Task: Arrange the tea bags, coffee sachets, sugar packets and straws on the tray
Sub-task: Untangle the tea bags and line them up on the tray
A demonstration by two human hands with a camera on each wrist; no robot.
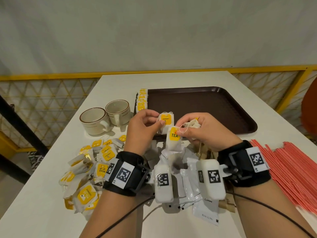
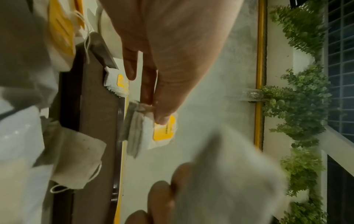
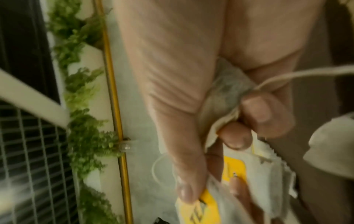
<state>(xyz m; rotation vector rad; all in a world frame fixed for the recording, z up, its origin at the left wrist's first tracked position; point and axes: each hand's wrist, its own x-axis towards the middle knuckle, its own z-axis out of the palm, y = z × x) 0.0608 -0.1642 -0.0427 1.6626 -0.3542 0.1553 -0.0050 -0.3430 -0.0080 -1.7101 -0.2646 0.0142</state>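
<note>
Coffee sachets lie nearest on the bench. Left hand pinches a tea bag; right hand pinches another tea bag, tray at twelve o'clock.

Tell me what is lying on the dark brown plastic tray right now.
On the dark brown plastic tray, a row of yellow-labelled tea bags stands along its left edge. The rest of the visible floor is bare. The left hand and right hand, each holding tea bags, hide its near edge.
</note>
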